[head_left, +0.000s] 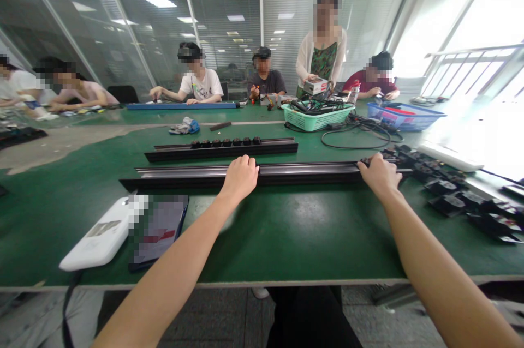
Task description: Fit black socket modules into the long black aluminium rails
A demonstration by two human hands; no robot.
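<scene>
Black metal-lined long rail runs left to right: our left hand clasps its middle, our right hand curls at its right end, its grip hidden; beyond both hands a shorter rail lies nearly parallel, and dark packets crowd the tabletop right of our right hand

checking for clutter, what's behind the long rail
A shorter rail with a row of black parts on it; farther back, a crumpled cloth, a dark strip and a green basket. What the long rail and left hand cover cannot be seen.
</scene>
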